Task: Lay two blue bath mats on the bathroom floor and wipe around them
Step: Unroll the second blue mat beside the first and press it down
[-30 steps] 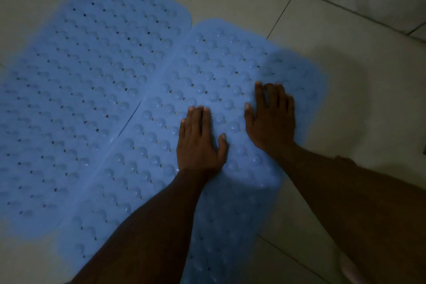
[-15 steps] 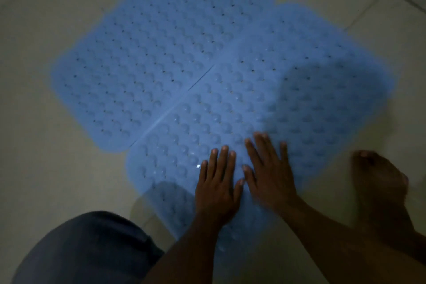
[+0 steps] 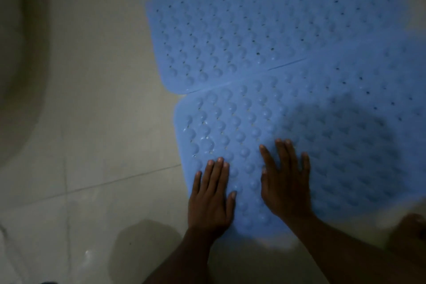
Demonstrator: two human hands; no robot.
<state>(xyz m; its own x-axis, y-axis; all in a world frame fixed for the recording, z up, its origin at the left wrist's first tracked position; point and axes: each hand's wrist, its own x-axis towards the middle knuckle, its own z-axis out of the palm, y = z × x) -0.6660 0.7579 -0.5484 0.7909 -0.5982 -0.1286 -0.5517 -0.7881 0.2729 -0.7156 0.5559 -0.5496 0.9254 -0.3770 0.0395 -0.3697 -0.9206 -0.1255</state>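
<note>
Slid left hand [image 3: 211, 200] and right hand [image 3: 287, 188], flat-fingered, to corner of nearer blue knobbed rubber mat [image 3: 345, 145], second blue knobbed mat [image 3: 253, 18] abutting; judged wiping outstanding.

The pale tiled floor [image 3: 96, 122] carries two blue studded bath mats. The far mat [image 3: 265, 18] lies at 1 o'clock and the near mat [image 3: 334, 134] at 3 o'clock, their edges meeting along a seam. A grout line [image 3: 115, 182] runs at 8 o'clock and a darker patch [image 3: 147, 249] sits at 6 o'clock. A pale curved fixture [image 3: 18, 76] stands at 9 o'clock.
</note>
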